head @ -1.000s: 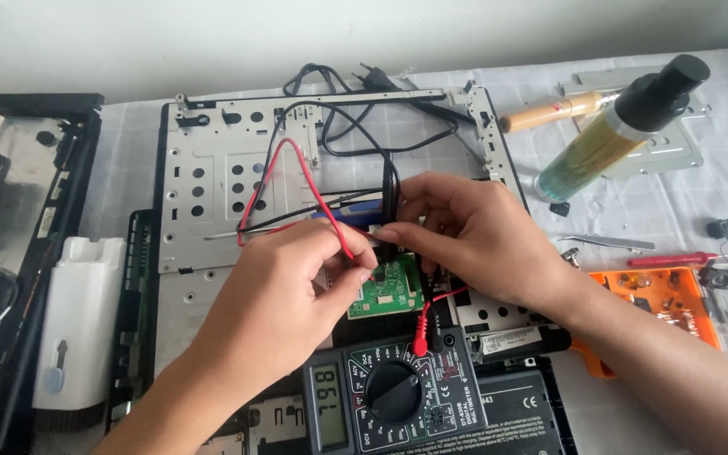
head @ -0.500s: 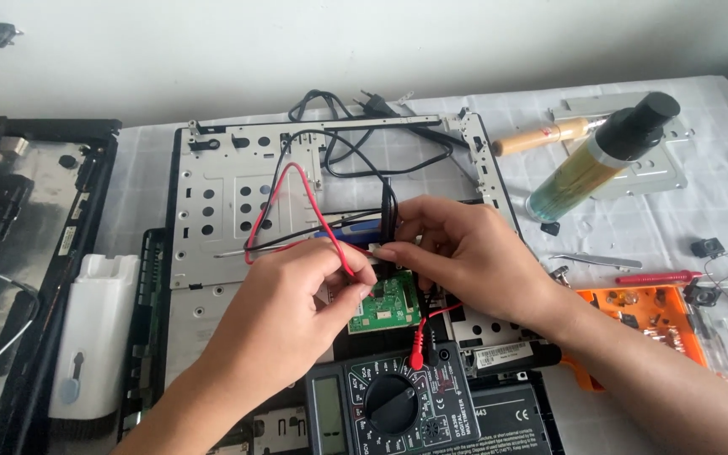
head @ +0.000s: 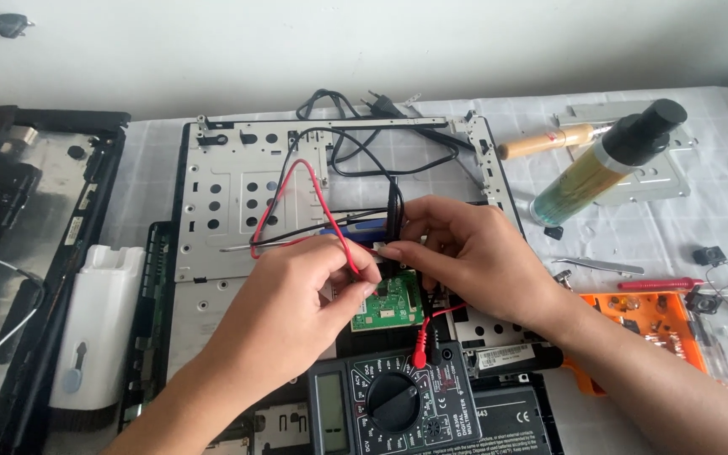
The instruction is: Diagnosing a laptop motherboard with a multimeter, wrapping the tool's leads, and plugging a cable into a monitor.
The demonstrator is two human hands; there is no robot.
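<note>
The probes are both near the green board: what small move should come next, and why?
Probably a look down at the multimeter. The left hand holds the red lead, the right hand the black probe, and both tips seem to rest by the green board.

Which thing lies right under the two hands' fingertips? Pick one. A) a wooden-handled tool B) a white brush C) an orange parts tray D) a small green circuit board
D: the small green circuit board lies just below where the left hand with the red probe lead and the right hand with the black probe meet, above the multimeter.
</note>
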